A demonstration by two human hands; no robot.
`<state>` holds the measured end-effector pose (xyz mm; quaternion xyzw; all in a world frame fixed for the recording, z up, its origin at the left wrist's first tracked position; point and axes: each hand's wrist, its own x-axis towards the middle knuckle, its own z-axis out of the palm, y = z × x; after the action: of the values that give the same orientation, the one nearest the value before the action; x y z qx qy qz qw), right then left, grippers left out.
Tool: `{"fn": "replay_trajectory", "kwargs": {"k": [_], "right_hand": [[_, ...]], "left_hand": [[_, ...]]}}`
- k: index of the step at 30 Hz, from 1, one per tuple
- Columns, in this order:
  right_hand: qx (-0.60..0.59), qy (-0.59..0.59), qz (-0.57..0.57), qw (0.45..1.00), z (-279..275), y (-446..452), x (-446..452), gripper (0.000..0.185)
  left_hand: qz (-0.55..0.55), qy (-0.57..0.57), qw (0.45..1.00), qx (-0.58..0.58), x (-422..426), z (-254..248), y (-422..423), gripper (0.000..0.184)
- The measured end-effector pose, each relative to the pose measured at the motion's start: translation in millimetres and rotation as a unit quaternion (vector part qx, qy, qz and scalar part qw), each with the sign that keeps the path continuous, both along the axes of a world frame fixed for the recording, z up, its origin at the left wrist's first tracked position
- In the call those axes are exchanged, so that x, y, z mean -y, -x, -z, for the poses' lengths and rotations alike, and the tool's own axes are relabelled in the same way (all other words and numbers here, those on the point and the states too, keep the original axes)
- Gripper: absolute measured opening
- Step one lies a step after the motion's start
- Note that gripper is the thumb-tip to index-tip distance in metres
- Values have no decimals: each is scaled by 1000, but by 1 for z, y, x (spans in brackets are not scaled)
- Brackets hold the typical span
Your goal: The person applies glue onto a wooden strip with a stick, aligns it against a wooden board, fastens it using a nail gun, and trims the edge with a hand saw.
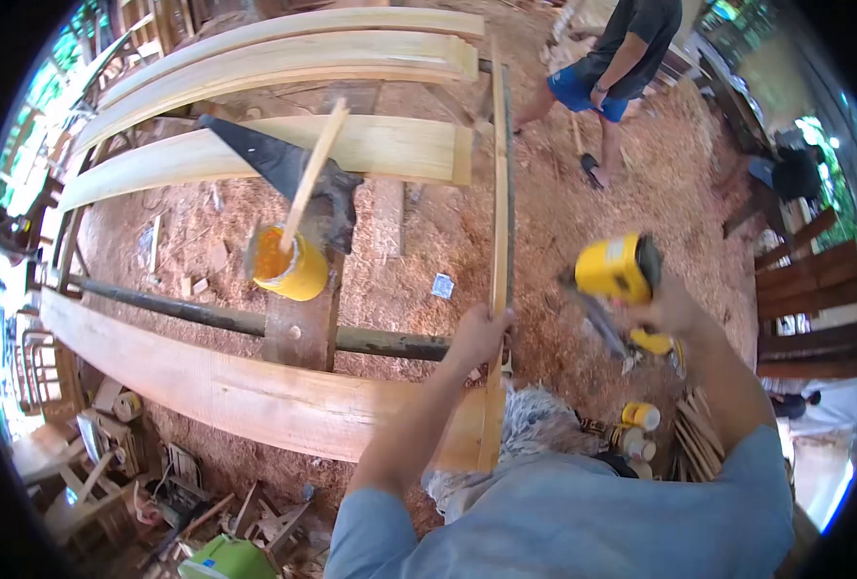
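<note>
My right hand [668,311] is closed around the handle of a yellow and black nail gun [606,268], held up to the right of a wooden frame. My left hand [482,338] grips a narrow wooden strip [499,203] that runs along the frame's right end. Under my left forearm, the near plank [255,400] meets this strip. Left of my hands, a yellow tub [298,274] of orange-yellow paste stands on a cross board, with a wooden stick [315,174] leaning in it. A dark handsaw [274,159] lies just behind the tub.
More planks [284,63] lie across the frame's far side. Wood shavings cover the ground. A person in blue shorts [578,89] stands beyond the frame at upper right. Yellow-lidded containers [641,417] stand near my right side, and a green object [226,560] sits at lower left.
</note>
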<state>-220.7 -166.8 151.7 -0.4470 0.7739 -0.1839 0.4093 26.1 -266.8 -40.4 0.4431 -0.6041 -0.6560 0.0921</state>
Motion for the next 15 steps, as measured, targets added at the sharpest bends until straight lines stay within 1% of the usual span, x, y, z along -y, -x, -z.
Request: {"fn": "replay_trajectory", "kwargs": {"k": [1,2,3,4,6,7,8,9,10,11,13,14,15], "right_hand": [[-2,25,-10,1000,-1,9,29,39],[-1,48,-21,999,-1,13,62,35],[-2,61,-47,997,-3,9,97,35],[0,71,-73,995,-4,2,134,35],[-80,215,-199,953,32,-2,200,40],[-159,225,-235,932,56,-5,238,45],[-235,232,-273,904,79,-13,271,50],[-271,371,-310,832,92,-27,297,55],[-290,499,-340,742,106,-41,308,61],[-259,481,-369,752,114,-47,303,61],[-272,324,-316,849,105,-50,310,84],[-287,244,-287,881,100,-47,318,98],[-308,165,-258,901,104,-45,324,112]], "left_hand": [[-15,4,1000,4,-5,7,-3,35],[-9,132,989,62,-12,22,-4,36],[-3,254,959,123,-19,30,-6,38],[-69,240,965,82,-26,17,-11,35],[-206,202,958,-3,-45,-23,-26,29],[-277,182,942,-47,-53,-34,-36,27],[-323,225,918,-41,-65,-26,-49,25],[-369,264,890,-33,-80,-19,-65,23],[-403,289,868,21,-94,-20,-83,21],[-431,309,844,81,-110,-23,-100,19],[-570,202,792,88,-142,-36,-120,16],[-618,182,759,90,-158,-38,-128,16],[-666,166,722,89,-173,-41,-130,16]]}}
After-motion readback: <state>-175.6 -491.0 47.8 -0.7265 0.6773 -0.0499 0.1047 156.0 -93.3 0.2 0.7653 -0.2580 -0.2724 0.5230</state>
